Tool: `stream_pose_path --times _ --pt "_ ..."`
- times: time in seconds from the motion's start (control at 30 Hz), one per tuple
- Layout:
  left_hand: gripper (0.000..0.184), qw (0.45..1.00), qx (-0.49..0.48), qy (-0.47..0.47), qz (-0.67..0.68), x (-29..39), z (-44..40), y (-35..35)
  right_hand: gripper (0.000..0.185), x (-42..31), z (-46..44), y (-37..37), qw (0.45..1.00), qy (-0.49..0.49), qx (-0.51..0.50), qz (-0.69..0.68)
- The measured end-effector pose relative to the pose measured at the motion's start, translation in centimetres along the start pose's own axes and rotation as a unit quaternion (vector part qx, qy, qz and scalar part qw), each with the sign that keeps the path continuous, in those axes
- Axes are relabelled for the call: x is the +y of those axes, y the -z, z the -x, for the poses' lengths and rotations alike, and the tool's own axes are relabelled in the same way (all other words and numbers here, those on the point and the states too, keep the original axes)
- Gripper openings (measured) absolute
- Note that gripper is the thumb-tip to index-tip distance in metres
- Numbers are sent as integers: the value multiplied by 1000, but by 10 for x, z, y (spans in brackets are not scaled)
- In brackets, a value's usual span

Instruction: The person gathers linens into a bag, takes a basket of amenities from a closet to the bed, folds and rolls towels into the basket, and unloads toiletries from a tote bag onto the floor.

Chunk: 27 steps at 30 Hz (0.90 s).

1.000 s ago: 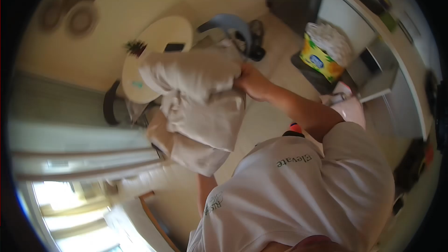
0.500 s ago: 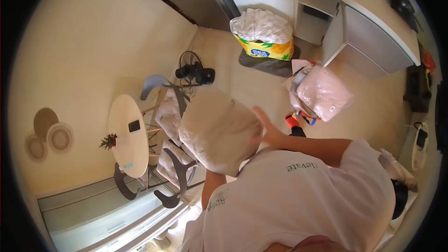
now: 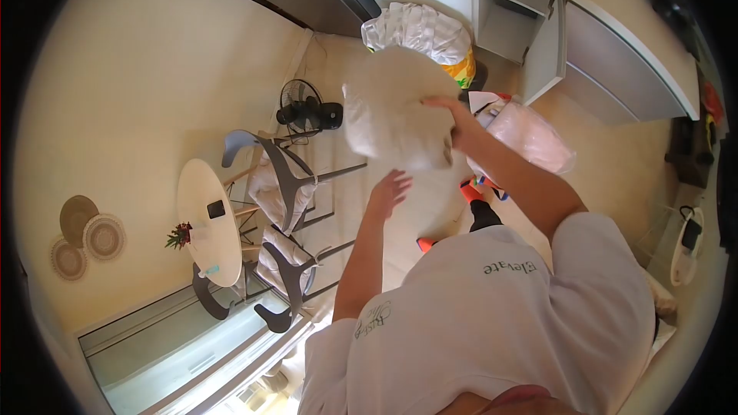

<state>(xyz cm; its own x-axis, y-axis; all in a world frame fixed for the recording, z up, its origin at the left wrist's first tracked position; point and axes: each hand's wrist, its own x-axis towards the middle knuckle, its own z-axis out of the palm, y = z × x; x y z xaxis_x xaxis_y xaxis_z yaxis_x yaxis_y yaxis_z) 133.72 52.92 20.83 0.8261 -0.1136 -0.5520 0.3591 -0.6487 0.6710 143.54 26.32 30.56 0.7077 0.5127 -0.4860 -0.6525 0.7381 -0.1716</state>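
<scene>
A pale beige, puffy fabric bundle [image 3: 396, 111], somewhat blurred, is in front of me at the upper middle, above the floor. My right hand [image 3: 453, 124] is at its right edge, one finger stretched across its surface and the others gripping its side. Below the bundle is my left hand [image 3: 390, 194], blurred, its fingers apart and nothing in them. A small gap shows between that hand and the bundle. Behind the bundle, partly hidden by it, stands a yellow bag with white crumpled material [image 3: 423, 31] on top.
A pink plastic-wrapped package [image 3: 534, 138] lies on the floor at right, near an open cabinet door [image 3: 547, 58]. Cushioned chairs [image 3: 288, 184] surround an oval table [image 3: 207, 223] at left. A black fan [image 3: 307, 111] stands behind them. My orange-tipped feet show below.
The bundle has moved up and right, away from my body. My left hand has come out from under it and opened. My right hand has moved up with the bundle.
</scene>
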Motion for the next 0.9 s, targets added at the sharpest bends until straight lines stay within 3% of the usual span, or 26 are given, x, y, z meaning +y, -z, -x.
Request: stream_pose_path --times 0.07,0.27,0.3,0.4,0.43,0.5,0.53,0.57,0.6,0.67,0.7,0.73,0.77,0.8,0.83,0.87,0.9 --pt "53 936 -5 238 259 -34 29 -8 39 -25 -24 -15 997 61 -34 44" --pt "59 841 100 461 265 -186 184 -16 43 -106 -81 -86 982 142 -46 113" --pt "53 837 156 470 233 -209 217 -25 43 -121 -91 -94 981 144 -47 118" --pt "50 777 193 527 284 -235 295 -46 49 -158 -127 -93 971 177 -67 146" --pt "48 774 203 512 312 -254 311 -65 52 -171 -139 -86 965 194 -78 157" --pt "44 769 203 512 323 -239 327 -80 63 -192 -191 -32 913 258 165 269" --pt "42 780 183 512 310 -240 325 -89 69 -199 -209 -11 859 287 283 316" --pt "41 800 155 502 290 -240 320 -96 86 -187 -194 3 777 295 338 442" --pt "40 823 128 484 268 -238 314 -104 85 -181 -199 33 706 327 356 517" --pt "37 881 71 419 208 -237 296 -118 80 -158 -208 93 595 277 390 646" --pt "36 910 44 375 169 -234 285 -121 75 -136 -203 117 578 270 371 675" --pt "35 937 24 322 129 -233 270 -122 67 -114 -195 144 506 221 314 772" --pt "34 956 13 275 98 -231 257 -121 59 -99 -225 216 412 142 208 876" --pt "33 970 11 229 76 -235 242 -120 57 -68 -143 154 505 52 191 840" --pt "32 976 27 198 88 -236 228 -117 53 -41 -125 180 536 81 150 827" --pt "31 979 47 168 102 -236 213 -112 51 -20 -107 210 434 29 106 894" --pt "30 977 76 151 131 -235 204 -106 42 0 -69 198 451 4 52 891"
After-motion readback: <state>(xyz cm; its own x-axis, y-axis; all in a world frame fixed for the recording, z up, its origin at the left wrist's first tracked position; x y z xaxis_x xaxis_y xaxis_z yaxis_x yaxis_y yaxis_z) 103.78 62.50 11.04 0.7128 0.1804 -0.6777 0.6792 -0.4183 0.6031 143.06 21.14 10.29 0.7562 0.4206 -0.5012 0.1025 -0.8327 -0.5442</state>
